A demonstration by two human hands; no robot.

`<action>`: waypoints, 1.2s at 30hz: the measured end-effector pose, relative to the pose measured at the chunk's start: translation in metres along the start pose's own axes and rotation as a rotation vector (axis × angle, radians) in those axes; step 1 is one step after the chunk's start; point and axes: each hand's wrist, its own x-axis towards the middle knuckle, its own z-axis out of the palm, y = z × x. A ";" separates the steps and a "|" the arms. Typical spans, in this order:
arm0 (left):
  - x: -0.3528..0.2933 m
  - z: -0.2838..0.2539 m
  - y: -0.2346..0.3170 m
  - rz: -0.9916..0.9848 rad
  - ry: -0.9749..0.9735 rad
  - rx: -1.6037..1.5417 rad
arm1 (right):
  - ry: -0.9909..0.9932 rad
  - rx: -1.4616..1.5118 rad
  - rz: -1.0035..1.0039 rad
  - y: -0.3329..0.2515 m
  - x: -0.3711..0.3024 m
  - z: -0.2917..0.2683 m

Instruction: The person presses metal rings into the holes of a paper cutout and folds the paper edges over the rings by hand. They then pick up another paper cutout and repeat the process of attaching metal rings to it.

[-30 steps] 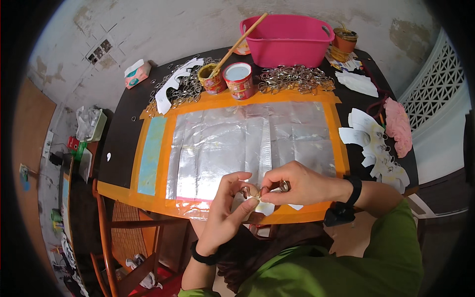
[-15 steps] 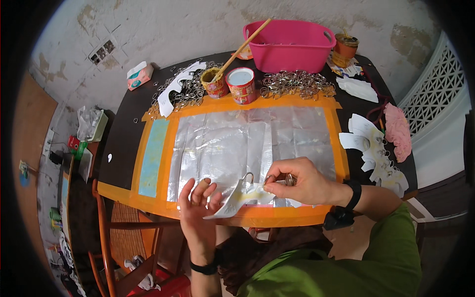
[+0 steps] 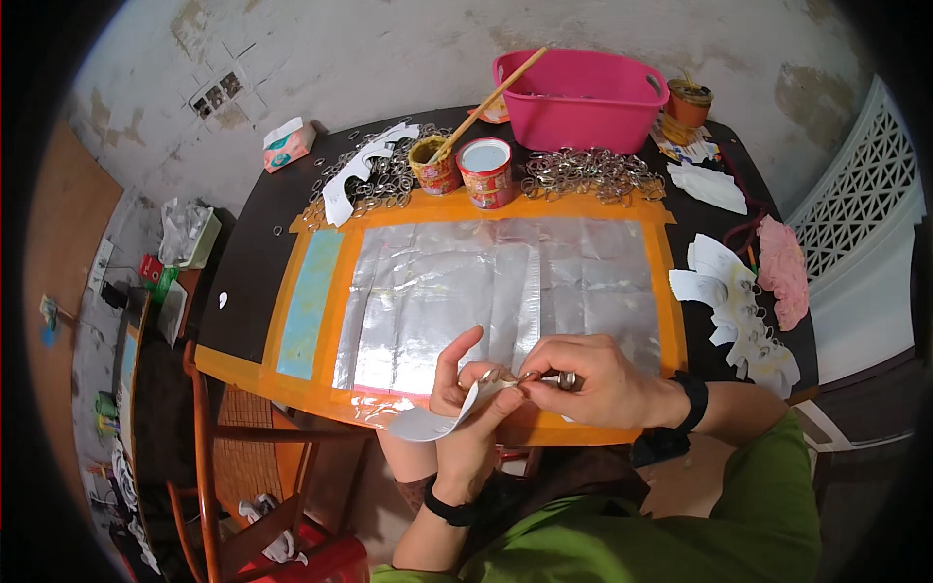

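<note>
Over the tabletop [image 3: 248, 306] at six o'clock, the left hand [image 3: 474, 439] clamps its fingers on a curled white strip [image 3: 420, 426]; beside it toward three o'clock, the right hand [image 3: 603, 382] pinches metal rings [image 3: 567, 380] between its fingers.

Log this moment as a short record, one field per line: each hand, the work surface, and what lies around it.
Left hand: holding a curved white piece over the table's near edge
Right hand: pinching at the white piece's end, metal rings in its grip
Work surface: silver sheet with orange border on a dark table
Far side: pink tub, red tin, second tin with a stick in it, ring pile
Right side: white cut-outs, pink cloth
Unclear: exact contact between fingertips
</note>
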 end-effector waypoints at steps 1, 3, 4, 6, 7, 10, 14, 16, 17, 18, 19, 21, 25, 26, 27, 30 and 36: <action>0.000 -0.001 0.000 -0.003 -0.001 0.003 | 0.003 0.003 0.001 0.000 -0.001 0.001; -0.001 -0.003 -0.001 0.053 0.011 0.074 | -0.023 0.012 0.002 -0.001 -0.002 0.001; -0.001 -0.002 -0.001 0.051 0.013 0.076 | -0.023 0.015 0.003 -0.002 -0.002 0.001; 0.001 0.001 0.000 0.073 0.018 0.065 | -0.015 -0.030 -0.063 -0.002 0.000 0.000; 0.001 0.001 -0.001 0.074 0.018 0.066 | -0.015 -0.029 -0.065 0.000 0.001 0.000; 0.001 -0.003 -0.003 0.071 0.011 0.042 | -0.008 -0.180 -0.210 0.004 0.004 -0.002; 0.000 -0.015 0.008 -0.052 -0.136 -0.063 | -0.027 -0.278 -0.344 0.000 0.007 -0.006; 0.001 -0.017 0.014 -0.097 -0.214 -0.069 | -0.057 -0.279 -0.375 0.000 0.008 -0.008; 0.001 -0.016 0.016 -0.104 -0.225 -0.002 | -0.056 -0.281 -0.382 0.001 0.008 -0.009; 0.002 -0.017 0.017 -0.110 -0.237 0.066 | -0.054 -0.282 -0.391 0.002 0.008 -0.009; 0.003 -0.017 0.017 -0.112 -0.235 0.066 | -0.055 -0.280 -0.388 0.003 0.008 -0.009; 0.003 -0.016 0.015 -0.111 -0.186 0.073 | -0.051 -0.241 -0.332 0.006 0.009 -0.009; 0.005 -0.013 0.003 -0.165 -0.121 -0.119 | -0.063 -0.152 -0.210 0.008 0.007 -0.009; 0.006 -0.016 0.001 -0.235 -0.140 -0.181 | -0.078 -0.093 -0.134 0.008 0.007 -0.009; 0.007 -0.017 -0.001 -0.305 -0.159 -0.242 | -0.092 -0.035 -0.058 0.008 0.006 -0.009; 0.011 -0.023 -0.008 -0.317 -0.186 -0.372 | -0.101 0.042 0.081 0.009 0.005 -0.009; 0.013 -0.014 -0.002 -0.248 -0.204 -0.345 | -0.108 0.005 0.127 0.013 0.005 -0.010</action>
